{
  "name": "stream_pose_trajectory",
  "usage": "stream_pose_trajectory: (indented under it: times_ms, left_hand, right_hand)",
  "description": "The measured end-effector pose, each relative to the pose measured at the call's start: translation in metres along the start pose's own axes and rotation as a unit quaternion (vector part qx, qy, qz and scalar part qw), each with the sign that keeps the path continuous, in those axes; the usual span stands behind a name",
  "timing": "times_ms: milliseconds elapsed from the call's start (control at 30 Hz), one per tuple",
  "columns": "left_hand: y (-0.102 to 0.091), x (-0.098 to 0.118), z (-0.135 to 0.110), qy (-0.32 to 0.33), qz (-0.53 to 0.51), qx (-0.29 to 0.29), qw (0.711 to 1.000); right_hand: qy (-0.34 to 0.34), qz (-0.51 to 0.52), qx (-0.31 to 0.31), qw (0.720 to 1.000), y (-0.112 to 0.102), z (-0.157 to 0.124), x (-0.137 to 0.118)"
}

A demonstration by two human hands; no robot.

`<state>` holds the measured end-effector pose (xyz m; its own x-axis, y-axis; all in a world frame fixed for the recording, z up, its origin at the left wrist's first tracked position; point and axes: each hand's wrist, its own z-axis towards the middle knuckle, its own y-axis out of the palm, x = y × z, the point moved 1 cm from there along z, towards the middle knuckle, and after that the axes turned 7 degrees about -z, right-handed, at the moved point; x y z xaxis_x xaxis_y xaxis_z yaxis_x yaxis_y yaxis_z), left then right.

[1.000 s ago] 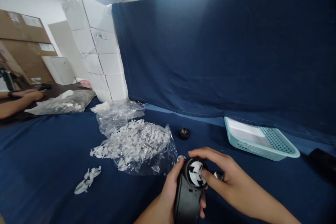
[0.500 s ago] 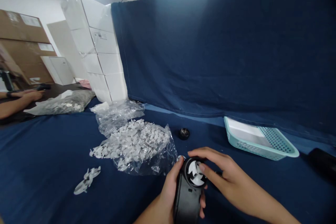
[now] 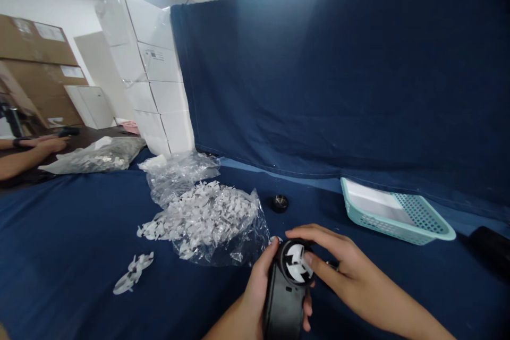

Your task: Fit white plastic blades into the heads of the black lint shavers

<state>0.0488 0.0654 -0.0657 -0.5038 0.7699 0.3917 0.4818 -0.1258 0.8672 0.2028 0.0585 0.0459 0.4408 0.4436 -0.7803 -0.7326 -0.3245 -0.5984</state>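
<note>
My left hand is wrapped round a black handheld fan body, held upright near the bottom edge. A white fan blade wheel sits in its round head. My right hand rests its fingertips on the wheel and the head's rim, fingers curved over it. A small metal piece shows just under my right fingers. Left of my hands lies a clear plastic bag of white blade wheels, some spilled on the blue cloth.
Loose white blades lie at the front left. A small black round part sits behind the bag. A teal basket stands at right, a dark object at the far right. Another person's forearms rest at left by another bag.
My right fingers have shifted slightly on the white wheel, which has turned a little. The left hand and the fan body have stayed put.
</note>
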Motion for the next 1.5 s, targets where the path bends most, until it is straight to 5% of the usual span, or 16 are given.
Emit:
stream_pose_trajectory:
  times_ms: [267,433,600,1000,1200,1367,1500]
  left_hand:
    - [-0.007,0.007,0.004,0.030,0.019,-0.091,0.995]
    - [-0.010,0.009,0.007,0.064,0.025,-0.123,0.990]
    - [0.001,0.013,0.001,0.135,-0.049,-0.135,0.980]
    - [0.006,0.016,-0.002,0.163,-0.072,-0.179,0.968]
    - [0.003,0.017,0.001,0.163,-0.071,-0.159,0.971]
    - [0.002,0.019,0.003,0.150,-0.069,-0.133,0.977]
    - [-0.005,0.018,0.004,0.118,-0.070,-0.093,0.986]
  right_hand:
    - [0.025,-0.106,0.132,0.985,-0.039,-0.002,0.015]
    - [0.048,-0.279,-0.006,0.959,-0.059,-0.007,0.041]
    - [0.152,-0.362,-0.150,0.907,-0.042,-0.003,0.071]
    - [0.146,-0.380,-0.204,0.891,-0.012,0.010,0.091]
    - [0.069,-0.319,-0.148,0.934,-0.032,0.009,0.059]
    - [-0.028,-0.201,0.071,0.977,-0.046,0.006,0.029]
    - [-0.029,-0.136,0.127,0.982,-0.039,-0.001,0.020]
